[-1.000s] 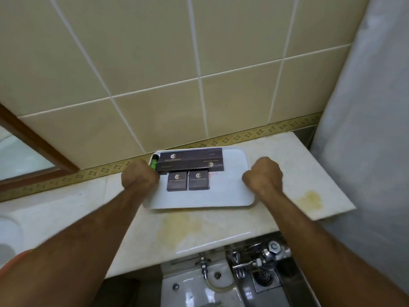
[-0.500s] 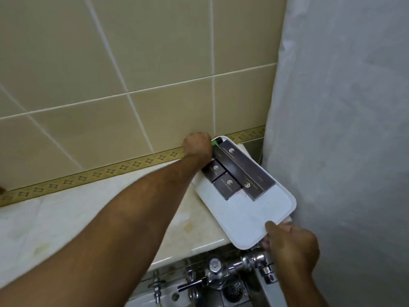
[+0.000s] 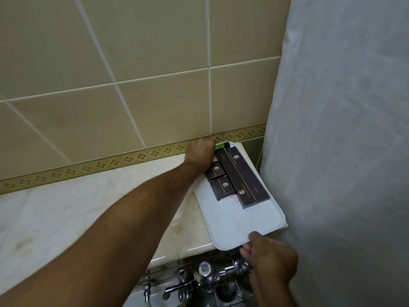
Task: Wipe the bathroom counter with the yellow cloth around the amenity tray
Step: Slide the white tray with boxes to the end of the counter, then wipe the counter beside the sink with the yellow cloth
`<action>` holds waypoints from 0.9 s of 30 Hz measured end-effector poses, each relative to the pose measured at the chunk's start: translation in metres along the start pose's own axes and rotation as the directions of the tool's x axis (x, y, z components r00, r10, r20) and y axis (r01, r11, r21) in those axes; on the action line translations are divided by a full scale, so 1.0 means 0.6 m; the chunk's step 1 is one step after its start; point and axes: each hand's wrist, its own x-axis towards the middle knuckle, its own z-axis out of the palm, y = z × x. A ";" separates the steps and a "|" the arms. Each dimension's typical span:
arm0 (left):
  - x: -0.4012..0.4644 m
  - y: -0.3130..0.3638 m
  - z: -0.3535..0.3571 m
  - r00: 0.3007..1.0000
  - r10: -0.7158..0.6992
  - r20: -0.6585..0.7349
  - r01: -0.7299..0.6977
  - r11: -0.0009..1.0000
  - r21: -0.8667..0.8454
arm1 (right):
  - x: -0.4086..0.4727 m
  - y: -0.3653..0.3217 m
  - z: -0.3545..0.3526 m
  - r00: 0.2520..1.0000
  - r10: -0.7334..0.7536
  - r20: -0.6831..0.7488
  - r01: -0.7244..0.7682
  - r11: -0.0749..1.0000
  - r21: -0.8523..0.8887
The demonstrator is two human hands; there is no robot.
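Where the pale stone runs along the tiled wall:
Counter (image 3: 73, 209): cream marble with yellowish stains, bare across its left and middle stretch; its front edge ends above the metal fittings.
Wall border (image 3: 93, 167): a gold diamond-patterned strip just above the counter's back edge.
Left hand (image 3: 200, 152): reached across to the far corner of the tray by the wall, fingers curled closed over that corner; the fingertips are hidden, so how tightly they clamp cannot be told.
Green item (image 3: 221, 146): a small green piece peeking out just beside the left hand at the tray's far end.
Amenity tray (image 3: 239, 224): white, rounded corners, turned at an angle on the right end of the counter, its near corner hanging past the front edge.
Dark boxes (image 3: 240, 177): two long and two small brown ones with gold logos, lying flat on the tray's far half, touching one another.
Plumbing (image 3: 205, 275): chrome valves and a floor drain below the counter.
Right hand (image 3: 269, 255): thumb on top and fingers beneath, pinched on the tray's overhanging near corner.
Curtain (image 3: 343, 129): pale, hanging just beside the tray's right edge.
Yellow cloth: not in sight.
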 end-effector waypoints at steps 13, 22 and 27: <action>-0.318 -0.263 -0.090 0.978 -0.049 -0.203 0.053 0.999 0.014 | -0.138 -0.028 0.028 0.962 -0.218 -0.162 0.139 0.907 -0.397; -0.690 -0.483 -0.169 0.685 -0.604 -0.407 0.562 0.794 -0.233 | -0.522 0.139 0.217 0.425 -0.615 0.664 0.901 0.357 -0.247; -0.846 -0.574 -0.149 0.317 -0.943 -0.101 0.835 0.328 -0.442 | -0.681 0.259 0.295 0.149 -0.316 0.937 0.986 0.121 -0.116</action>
